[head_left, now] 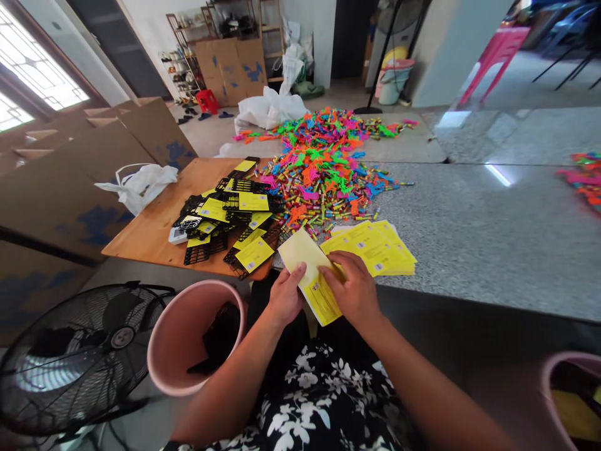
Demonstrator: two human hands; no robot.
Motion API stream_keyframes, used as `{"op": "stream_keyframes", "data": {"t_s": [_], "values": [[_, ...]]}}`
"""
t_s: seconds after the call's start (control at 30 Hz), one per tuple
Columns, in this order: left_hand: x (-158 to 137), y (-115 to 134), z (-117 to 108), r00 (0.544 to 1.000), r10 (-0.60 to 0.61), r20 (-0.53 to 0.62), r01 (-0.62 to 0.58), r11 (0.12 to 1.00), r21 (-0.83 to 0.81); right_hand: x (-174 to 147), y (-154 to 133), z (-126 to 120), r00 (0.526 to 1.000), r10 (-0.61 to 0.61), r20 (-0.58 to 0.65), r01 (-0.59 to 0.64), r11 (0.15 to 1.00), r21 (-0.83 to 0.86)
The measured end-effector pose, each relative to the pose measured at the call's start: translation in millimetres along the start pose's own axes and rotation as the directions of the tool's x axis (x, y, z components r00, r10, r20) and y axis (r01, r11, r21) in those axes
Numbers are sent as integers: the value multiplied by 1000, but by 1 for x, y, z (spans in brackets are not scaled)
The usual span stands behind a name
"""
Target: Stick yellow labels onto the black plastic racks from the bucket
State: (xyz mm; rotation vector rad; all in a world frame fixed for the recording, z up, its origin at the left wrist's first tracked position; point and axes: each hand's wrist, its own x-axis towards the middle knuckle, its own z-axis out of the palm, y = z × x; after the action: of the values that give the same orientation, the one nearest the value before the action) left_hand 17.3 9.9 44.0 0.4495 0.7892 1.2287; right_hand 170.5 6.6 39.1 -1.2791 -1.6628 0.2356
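Note:
A yellow printed card (323, 302) with a pale, blank upper panel is held over my lap at the table's edge. My left hand (287, 294) grips its left side, with the thumb pressed on the face. On the right side, the curled fingers of my right hand (352, 288) press on the card. Just beyond that hand lies a stack of yellow printed cards (392, 250). To the left, black plastic grid trays (200, 254) with yellow cards attached or laid on them form a loose pile.
A heap of small colourful plastic toys (323, 175) covers the table's middle. A pink bin (159, 351) and a black fan (79, 357) stand at left, another bin (547, 382) at lower right. Cardboard boxes (70, 175) line the left side. A white plastic bag (143, 185) lies on the wooden board.

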Motion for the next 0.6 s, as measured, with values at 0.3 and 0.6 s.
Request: {"op": "stream_keyframes", "data": {"t_s": [0.3, 0.6], "values": [[1, -1, -5, 999, -49, -1, 49, 999, 10, 5, -1, -9, 975, 212, 66, -222, 951, 218], [30, 2, -32, 996, 43, 82, -72, 915, 398, 21, 36, -31, 791, 580, 195, -605, 694, 389]]}}
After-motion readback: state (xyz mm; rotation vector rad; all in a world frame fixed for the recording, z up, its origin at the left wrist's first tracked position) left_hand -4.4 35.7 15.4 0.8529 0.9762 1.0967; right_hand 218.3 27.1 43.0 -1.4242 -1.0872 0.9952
